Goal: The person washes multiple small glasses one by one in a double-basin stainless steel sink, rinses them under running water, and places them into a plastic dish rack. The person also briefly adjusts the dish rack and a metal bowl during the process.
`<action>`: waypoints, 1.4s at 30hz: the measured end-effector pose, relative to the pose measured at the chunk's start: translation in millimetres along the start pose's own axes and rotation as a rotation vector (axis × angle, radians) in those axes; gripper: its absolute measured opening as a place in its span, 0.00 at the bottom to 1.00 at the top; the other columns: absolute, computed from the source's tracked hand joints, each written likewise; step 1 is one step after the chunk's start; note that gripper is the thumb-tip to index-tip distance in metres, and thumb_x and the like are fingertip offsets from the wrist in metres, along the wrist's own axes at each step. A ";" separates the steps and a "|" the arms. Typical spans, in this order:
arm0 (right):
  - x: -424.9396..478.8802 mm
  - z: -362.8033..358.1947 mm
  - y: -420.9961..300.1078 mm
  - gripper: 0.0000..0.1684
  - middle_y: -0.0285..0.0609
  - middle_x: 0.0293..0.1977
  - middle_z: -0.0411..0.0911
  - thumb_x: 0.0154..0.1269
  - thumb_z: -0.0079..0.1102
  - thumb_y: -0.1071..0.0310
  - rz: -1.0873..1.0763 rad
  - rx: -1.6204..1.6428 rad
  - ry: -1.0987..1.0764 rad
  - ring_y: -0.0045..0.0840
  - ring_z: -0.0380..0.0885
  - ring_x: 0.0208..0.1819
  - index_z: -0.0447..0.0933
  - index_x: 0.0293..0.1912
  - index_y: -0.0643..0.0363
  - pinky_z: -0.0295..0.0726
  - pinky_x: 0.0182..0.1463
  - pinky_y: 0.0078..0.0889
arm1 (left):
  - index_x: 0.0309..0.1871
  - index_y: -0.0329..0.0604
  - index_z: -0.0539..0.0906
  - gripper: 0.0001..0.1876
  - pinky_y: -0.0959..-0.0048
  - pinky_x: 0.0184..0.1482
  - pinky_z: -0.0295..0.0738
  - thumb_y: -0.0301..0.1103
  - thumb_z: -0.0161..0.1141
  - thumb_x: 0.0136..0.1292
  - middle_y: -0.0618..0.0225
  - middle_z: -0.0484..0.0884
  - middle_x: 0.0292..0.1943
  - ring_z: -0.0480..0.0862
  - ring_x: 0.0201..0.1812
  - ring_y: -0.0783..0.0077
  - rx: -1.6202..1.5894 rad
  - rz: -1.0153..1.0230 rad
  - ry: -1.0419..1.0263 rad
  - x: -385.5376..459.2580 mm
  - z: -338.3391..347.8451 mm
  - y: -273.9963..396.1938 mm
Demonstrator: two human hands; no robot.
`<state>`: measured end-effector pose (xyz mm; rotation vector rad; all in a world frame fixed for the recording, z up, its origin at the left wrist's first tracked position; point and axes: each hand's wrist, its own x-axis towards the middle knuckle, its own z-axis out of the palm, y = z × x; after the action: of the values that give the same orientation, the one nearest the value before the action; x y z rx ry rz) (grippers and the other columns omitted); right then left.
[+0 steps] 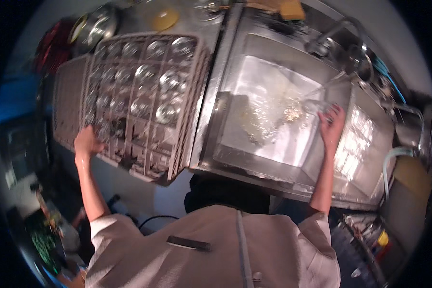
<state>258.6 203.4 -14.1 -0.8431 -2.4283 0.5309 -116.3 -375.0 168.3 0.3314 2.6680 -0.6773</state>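
My right hand (pixel 332 124) holds a clear drinking glass (pixel 312 106), tilted over the left sink basin (pixel 273 160). A stream of water (pixel 322 85) runs down toward it, and water splashes on the basin floor. On the left, my left hand (pixel 88 144) is at the front edge of a plastic glass rack (pixel 181 144), near its lower left corner. Blur and the angle hide whether its fingers grip the rack or a glass. Several clear glasses (pixel 146 73) stand in the rack's back rows. Some compartments (pixel 154 144) at the front right hold no glass.
A second sink basin (pixel 356 144) adjoins on the right. Behind the basins stands a metal faucet (pixel 318 48). A yellow sponge (pixel 292 9) lies at the back rim. Metal bowls (pixel 100 27) and a yellow round item (pixel 165 19) sit behind the rack.
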 end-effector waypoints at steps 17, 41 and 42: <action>54.2 50.6 -55.6 0.14 0.56 0.44 0.71 0.44 0.73 0.72 0.019 0.033 0.044 0.48 0.74 0.44 0.73 0.25 0.64 0.73 0.46 0.43 | 0.45 0.38 0.79 0.24 0.57 0.45 0.79 0.28 0.69 0.40 0.47 0.80 0.38 0.82 0.42 0.45 0.076 0.185 0.076 70.2 133.9 18.9; 48.8 7.0 -47.0 0.17 0.50 0.52 0.72 0.48 0.71 0.74 0.159 0.429 0.044 0.37 0.79 0.44 0.77 0.40 0.64 0.80 0.44 0.33 | 0.47 0.38 0.75 0.26 0.73 0.46 0.78 0.25 0.70 0.41 0.65 0.83 0.41 0.82 0.43 0.74 -1.784 1.026 -0.294 -5.9 7.1 622.8; 43.0 -2.5 -37.8 0.16 0.45 0.51 0.74 0.54 0.67 0.75 0.194 0.434 0.071 0.30 0.78 0.46 0.76 0.44 0.63 0.80 0.45 0.29 | 0.48 0.39 0.75 0.28 0.72 0.47 0.78 0.25 0.71 0.39 0.66 0.83 0.42 0.82 0.43 0.74 -1.894 0.925 -0.395 -1.9 16.8 630.3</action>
<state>213.7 204.5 21.6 -0.8891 -2.0630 1.0360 85.9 156.6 -103.9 0.5842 1.4130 1.6754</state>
